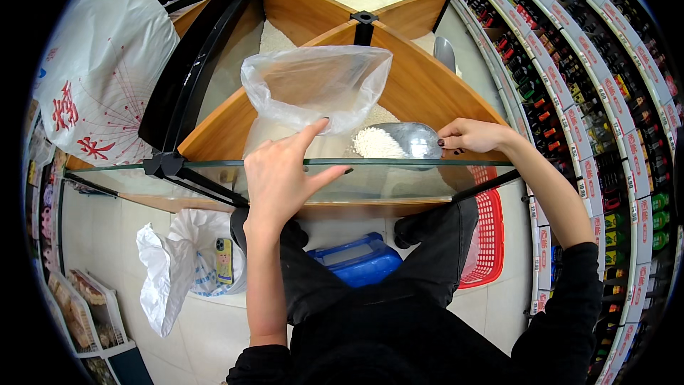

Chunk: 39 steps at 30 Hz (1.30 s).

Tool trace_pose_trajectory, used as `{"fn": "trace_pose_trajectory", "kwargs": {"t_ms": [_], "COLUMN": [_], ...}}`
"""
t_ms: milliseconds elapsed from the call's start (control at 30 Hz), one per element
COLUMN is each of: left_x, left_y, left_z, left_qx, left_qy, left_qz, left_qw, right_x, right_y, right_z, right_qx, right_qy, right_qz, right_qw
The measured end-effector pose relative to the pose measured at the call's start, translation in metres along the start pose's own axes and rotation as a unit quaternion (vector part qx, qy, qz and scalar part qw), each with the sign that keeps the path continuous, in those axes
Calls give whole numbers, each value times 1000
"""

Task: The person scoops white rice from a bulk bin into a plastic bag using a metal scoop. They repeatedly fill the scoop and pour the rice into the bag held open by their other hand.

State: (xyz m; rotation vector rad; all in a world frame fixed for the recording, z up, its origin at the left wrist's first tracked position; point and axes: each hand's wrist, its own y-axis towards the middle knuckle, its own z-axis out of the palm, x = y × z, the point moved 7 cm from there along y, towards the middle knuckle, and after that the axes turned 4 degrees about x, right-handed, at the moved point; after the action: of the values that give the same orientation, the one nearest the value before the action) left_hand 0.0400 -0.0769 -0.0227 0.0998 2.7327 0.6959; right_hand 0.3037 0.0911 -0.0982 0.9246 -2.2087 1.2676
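Observation:
My right hand [471,136] grips the end of a metal scoop [422,140], which carries white grains [378,143] that look like rice. The scoop is level above a wooden-sided bin, just right of a clear plastic bag [315,85]. The bag's mouth gapes upward inside the bin. My left hand [283,171] reaches over the glass front panel [385,179], thumb and index finger spread apart. Its index fingertip overlaps the bag's near rim; whether it touches is unclear, and the other fingers are hidden. More pale grain [386,114] lies in the bin behind the bag.
Crossed wooden dividers [427,75] split the bins; a second scoop [444,54] stands in the right one. A large printed bag [107,80] is at left. On the floor are a white sack with a phone [224,261], a blue container [355,259] and a red basket [489,246]. Bottle shelves [582,117] line the right.

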Motion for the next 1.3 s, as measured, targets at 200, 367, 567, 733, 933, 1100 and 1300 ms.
{"fn": "trace_pose_trajectory", "kwargs": {"t_ms": [200, 367, 567, 733, 933, 1100, 1300], "left_x": [-2, -6, -3, -1, -2, -2, -3], "left_y": [1, 1, 2, 1, 1, 1, 0], "left_z": [0, -1, 1, 2, 0, 1, -1], "left_qx": [23, -22, 32, 19, 11, 6, 6], "left_qy": [10, 3, -2, -23, -25, -16, -6], "left_qz": [-6, 43, 9, 17, 23, 22, 18], "left_qw": [1000, 999, 999, 999, 999, 1000, 1000], "right_x": [24, 53, 105, 152, 189, 202, 206], "right_y": [-31, -44, -37, -12, 5, -4, -70], "right_z": [-13, -41, -70, -68, -49, -38, -50], "right_qx": [-54, -122, -243, -289, -376, -449, -477], "right_qy": [77, 59, -122, -243, -412, -479, -520], "right_qz": [-37, -63, -70, -70, -67, -162, -200], "right_qw": [995, 989, 960, 924, 827, 737, 680]}}
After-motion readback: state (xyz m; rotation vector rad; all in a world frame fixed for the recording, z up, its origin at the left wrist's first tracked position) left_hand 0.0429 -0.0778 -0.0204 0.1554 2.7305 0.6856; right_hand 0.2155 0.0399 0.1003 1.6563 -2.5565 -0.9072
